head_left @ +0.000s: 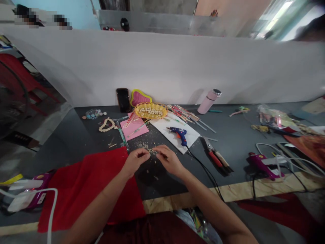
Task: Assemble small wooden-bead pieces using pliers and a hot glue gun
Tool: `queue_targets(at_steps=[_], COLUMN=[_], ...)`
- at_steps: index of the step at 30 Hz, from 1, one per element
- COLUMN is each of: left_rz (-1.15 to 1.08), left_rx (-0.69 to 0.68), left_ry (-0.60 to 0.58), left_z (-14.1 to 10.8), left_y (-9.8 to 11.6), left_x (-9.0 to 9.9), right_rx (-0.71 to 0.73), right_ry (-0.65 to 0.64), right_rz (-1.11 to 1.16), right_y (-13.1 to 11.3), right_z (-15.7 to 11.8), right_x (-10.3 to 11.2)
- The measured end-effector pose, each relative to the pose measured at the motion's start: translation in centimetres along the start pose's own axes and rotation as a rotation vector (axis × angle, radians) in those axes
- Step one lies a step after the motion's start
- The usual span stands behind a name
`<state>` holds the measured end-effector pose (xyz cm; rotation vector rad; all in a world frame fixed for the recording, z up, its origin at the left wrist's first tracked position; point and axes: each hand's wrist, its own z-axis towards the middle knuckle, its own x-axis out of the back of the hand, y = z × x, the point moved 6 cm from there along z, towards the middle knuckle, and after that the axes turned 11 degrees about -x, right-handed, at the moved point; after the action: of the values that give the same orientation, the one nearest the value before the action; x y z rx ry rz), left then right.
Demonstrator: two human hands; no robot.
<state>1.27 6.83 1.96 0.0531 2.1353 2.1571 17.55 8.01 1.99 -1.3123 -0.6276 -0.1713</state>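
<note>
My left hand [137, 160] is closed in a pinch over the dark table, just past the corner of a red cloth [91, 183]. Facing it, my right hand [169, 160] also pinches, its fingertips close to the left ones. Small pale bits [151, 151] show between the fingertips; what each hand holds is too small to name. Pale crumbs lie scattered around. Beyond my hands, a blue glue gun [179, 133] rests on white paper [162, 127]. A yellow basket [137, 113] contains pale bead-like pieces [152, 111]. Left of it lies a beige heart-shaped ring [113, 126].
Pruning shears [215, 156] lie right of the glue gun's black cord. Thin sticks [188, 114], a pink bottle [207, 103] and a phone [123, 100] are near the white partition [162, 64]. A magenta glue gun [266, 166] with cables is at right.
</note>
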Motion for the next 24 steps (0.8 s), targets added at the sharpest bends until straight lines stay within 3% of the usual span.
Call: queue_targets(at_steps=[5, 12, 17, 24], left_rz=[-0.241, -0.439, -0.447, -0.415], left_rx=[-0.025, -0.056, -0.067, -0.044], left_ry=[0.158, 0.188, 0.218, 0.234], left_z=[0.6, 0.9, 1.1, 0.9], left_y=[-1.1, -3.1, -3.4, -3.6], left_x=[3.0, 4.2, 4.7, 4.7], right_rx=[-0.104, -0.119, -0.140, -0.169], right_ry=[0.024, -0.100, -0.156, -0.118], right_rz=[-0.371, -0.728, -0.802, -0.819], right_y=[0.7, 0.6, 1.2, 0.8], right_z=[1.3, 3.4, 4.1, 5.6], right_x=[1.7, -1.7, -2.9, -2.4])
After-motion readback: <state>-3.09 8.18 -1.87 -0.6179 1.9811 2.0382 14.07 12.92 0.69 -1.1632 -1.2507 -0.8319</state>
